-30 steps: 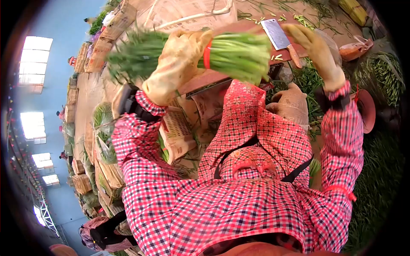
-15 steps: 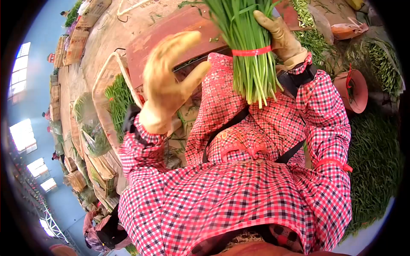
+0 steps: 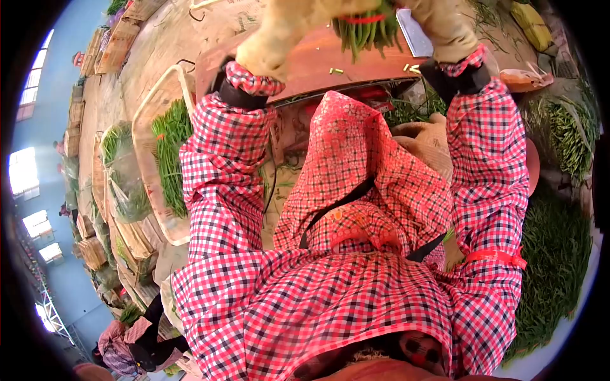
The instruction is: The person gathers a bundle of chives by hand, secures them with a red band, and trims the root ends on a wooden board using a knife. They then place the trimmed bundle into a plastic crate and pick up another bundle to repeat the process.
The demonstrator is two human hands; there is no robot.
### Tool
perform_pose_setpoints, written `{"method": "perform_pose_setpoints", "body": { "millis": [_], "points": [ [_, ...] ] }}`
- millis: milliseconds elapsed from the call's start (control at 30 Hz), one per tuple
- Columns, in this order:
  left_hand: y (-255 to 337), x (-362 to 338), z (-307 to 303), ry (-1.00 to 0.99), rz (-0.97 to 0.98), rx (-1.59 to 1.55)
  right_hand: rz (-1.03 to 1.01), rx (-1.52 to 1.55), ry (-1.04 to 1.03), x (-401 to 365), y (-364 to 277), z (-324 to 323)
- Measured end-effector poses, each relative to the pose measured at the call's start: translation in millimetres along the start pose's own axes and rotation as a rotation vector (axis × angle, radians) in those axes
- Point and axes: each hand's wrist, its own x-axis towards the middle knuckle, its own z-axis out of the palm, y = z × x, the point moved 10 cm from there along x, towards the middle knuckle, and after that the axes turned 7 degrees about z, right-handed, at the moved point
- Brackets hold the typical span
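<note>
At the top edge, my left hand (image 3: 273, 41), in a yellowish glove, reaches across a bundle of green stems (image 3: 365, 33) and appears closed round it. A red band circles the bundle, whose stem ends point towards me over the reddish-brown board (image 3: 305, 60). My right hand (image 3: 448, 28), gloved too, is to the right of the bundle, beyond a pale flat panel (image 3: 414, 35). Its fingers are cut off by the frame's top, so its grip is hidden. Small cut stem pieces (image 3: 336, 70) lie on the board.
A pale crate (image 3: 141, 155) of green stems stands at the left, beside a bagged bunch (image 3: 127, 190). Leafy greens (image 3: 549, 267) are heaped at the right. A co-worker (image 3: 121, 349) is at the lower left. An orange bag (image 3: 524, 80) lies at the upper right.
Both hands and the banded bundle have moved forward, away from my lap and over the board. My left hand, open and apart before, is now at the bundle.
</note>
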Motion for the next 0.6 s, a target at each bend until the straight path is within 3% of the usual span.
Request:
{"method": "perform_pose_setpoints", "body": {
  "millis": [300,600],
  "points": [
    [10.0,-4.4,-33.3,0.214,0.008,-0.247,-0.009,-0.17,-0.032,-0.4,-7.6,22.1],
    [-3.2,20.0,-31.9,0.719,-0.062,-0.372,-0.04,-0.299,-0.071,15.6,-7.5,37.3]
  ]
}}
